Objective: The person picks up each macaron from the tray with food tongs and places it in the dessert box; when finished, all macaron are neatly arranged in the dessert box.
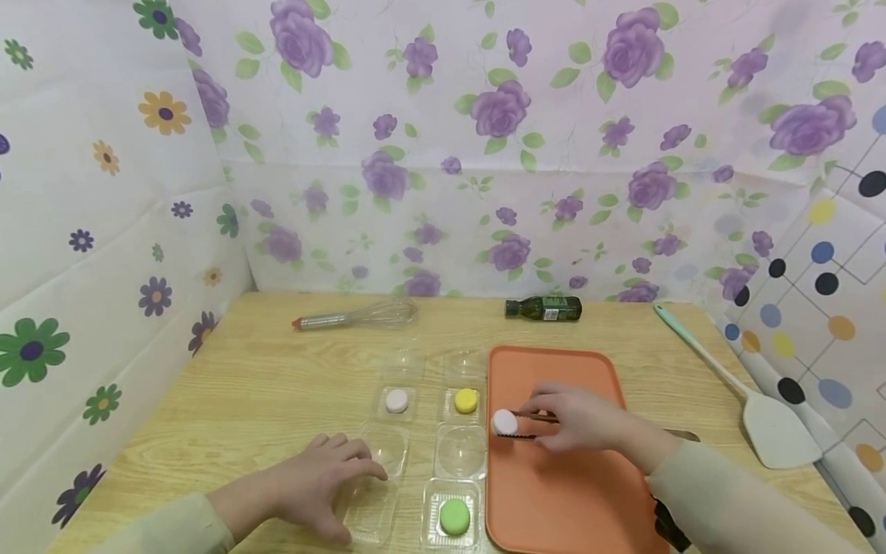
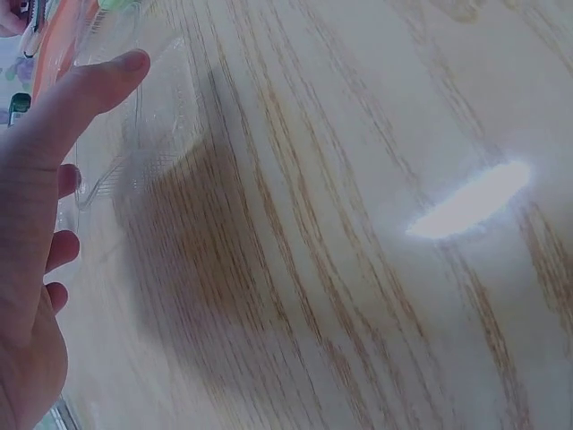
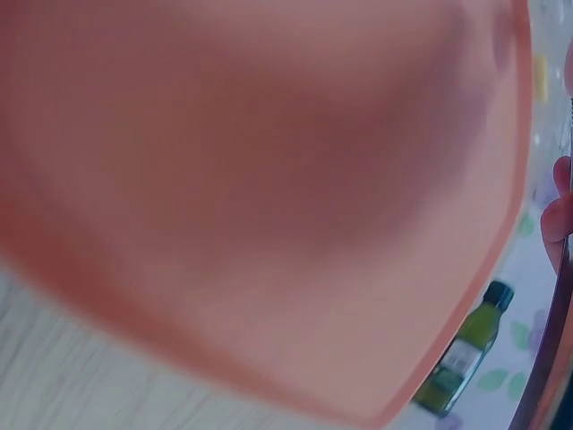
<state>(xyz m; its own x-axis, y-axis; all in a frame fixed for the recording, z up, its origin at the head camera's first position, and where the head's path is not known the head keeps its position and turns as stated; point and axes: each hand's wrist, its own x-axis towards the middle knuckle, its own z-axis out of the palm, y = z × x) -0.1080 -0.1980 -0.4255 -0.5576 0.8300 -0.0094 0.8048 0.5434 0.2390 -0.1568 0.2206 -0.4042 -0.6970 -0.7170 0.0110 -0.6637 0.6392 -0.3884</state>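
My right hand (image 1: 577,415) grips dark tongs (image 1: 543,417) above the left side of the orange tray (image 1: 574,500). Between the tong tips sits a pale macaron (image 1: 504,422). My left hand (image 1: 321,477) is spread at the left side of a clear plastic box (image 1: 370,512) with nothing in it. Its thumb (image 2: 112,81) overlaps the box edge in the left wrist view. Other clear boxes hold a green macaron (image 1: 454,516), a yellow macaron (image 1: 466,400) and a whitish macaron (image 1: 397,401). Their lids lie folded back, away from me.
A whisk (image 1: 360,315) and a dark green bottle (image 1: 543,308) lie along the back of the table. To the right of the tray lies a pale spatula (image 1: 775,423) with a green handle end. Patterned sheets (image 1: 443,208) enclose the table.
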